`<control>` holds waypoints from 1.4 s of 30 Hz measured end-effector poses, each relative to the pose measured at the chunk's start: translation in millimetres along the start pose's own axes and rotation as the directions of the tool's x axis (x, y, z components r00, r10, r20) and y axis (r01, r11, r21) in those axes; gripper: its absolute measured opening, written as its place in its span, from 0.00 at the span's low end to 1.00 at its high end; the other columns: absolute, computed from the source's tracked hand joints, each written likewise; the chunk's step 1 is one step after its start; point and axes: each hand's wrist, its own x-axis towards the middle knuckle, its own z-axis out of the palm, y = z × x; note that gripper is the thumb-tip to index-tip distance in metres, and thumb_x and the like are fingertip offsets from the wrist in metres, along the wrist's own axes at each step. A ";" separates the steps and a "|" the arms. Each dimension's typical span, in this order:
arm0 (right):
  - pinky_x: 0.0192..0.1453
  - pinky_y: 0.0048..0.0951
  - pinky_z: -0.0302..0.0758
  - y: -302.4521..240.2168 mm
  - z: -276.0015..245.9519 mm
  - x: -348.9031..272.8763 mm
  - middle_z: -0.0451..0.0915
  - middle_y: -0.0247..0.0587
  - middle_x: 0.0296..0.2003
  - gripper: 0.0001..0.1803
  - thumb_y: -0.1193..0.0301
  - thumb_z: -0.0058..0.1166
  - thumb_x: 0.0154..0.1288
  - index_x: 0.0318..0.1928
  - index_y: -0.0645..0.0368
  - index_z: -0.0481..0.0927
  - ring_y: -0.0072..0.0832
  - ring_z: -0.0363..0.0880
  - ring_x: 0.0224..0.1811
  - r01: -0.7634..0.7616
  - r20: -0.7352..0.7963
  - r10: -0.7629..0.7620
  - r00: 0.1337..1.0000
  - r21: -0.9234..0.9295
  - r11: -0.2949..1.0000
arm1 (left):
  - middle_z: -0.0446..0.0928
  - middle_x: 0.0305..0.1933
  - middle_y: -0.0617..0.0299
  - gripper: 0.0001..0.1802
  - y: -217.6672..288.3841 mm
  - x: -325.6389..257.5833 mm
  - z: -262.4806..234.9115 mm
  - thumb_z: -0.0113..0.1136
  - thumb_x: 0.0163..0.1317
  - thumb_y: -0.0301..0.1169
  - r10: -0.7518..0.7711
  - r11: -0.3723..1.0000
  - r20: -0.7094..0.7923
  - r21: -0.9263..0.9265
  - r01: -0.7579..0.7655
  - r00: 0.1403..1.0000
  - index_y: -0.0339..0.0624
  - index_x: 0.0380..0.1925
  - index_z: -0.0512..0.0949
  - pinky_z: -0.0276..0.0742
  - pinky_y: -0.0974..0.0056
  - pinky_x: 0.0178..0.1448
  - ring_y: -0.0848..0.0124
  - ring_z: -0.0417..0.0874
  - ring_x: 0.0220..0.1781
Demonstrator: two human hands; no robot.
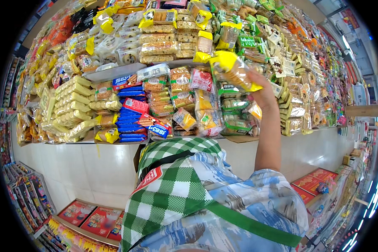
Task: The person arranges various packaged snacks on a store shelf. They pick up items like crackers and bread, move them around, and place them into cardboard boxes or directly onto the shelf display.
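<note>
Yellow-ended clear snack packet (233, 69) sits pinched in the right hand (262, 90), raised upper centre over the heaped snack display (126, 101).

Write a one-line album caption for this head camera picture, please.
Right hand lifts a yellow-ended clear snack packet over a display table heaped with wrapped biscuits and snacks.

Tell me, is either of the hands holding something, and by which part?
The right hand grips a clear snack packet with yellow ends by its lower end, above the shelf. The left hand is out of view.
</note>
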 end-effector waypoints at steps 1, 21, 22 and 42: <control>0.58 0.31 0.69 0.3 -4.8 0.0 0.75 0.43 0.51 0.28 0.68 0.56 0.58 0.57 0.70 0.68 0.30 0.74 0.53 0.036 -0.055 -0.032 0.998 0.073 0.997 | 0.76 0.47 0.50 0.18 1.5 -1.2 1.2 0.53 0.56 0.26 0.003 1.000 0.000 0.005 -0.003 1.000 0.35 0.48 0.70 0.76 0.50 0.53 0.54 0.78 0.49; 0.34 0.33 0.77 95.2 92.9 11.1 0.80 0.35 0.42 0.24 0.54 0.48 0.65 0.55 0.55 0.73 0.27 0.80 0.38 -0.468 0.370 0.482 0.794 -0.132 0.874 | 0.76 0.45 0.51 0.17 -15.6 -15.8 -10.5 0.53 0.54 0.25 0.033 0.996 -0.017 -0.086 -0.035 0.999 0.35 0.46 0.70 0.76 0.50 0.53 0.53 0.78 0.47; 0.31 0.31 0.78 95.3 97.0 10.8 0.81 0.34 0.39 0.23 0.53 0.48 0.65 0.54 0.54 0.74 0.26 0.80 0.35 -0.453 0.353 0.464 0.812 -0.120 0.884 | 0.76 0.45 0.51 0.17 -14.8 -14.8 -9.6 0.53 0.54 0.24 0.034 0.995 -0.020 -0.089 -0.035 0.999 0.35 0.46 0.70 0.76 0.50 0.53 0.53 0.78 0.47; 0.38 0.27 0.76 126.6 132.0 24.6 0.74 0.39 0.46 0.40 0.75 0.64 0.54 0.64 0.55 0.56 0.26 0.77 0.41 -0.151 0.206 0.195 0.959 -0.214 0.965 | 0.76 0.44 0.51 0.16 0.8 13.4 -2.5 0.53 0.52 0.23 0.040 0.976 -0.077 -0.209 -0.055 0.996 0.36 0.44 0.71 0.77 0.51 0.52 0.53 0.79 0.45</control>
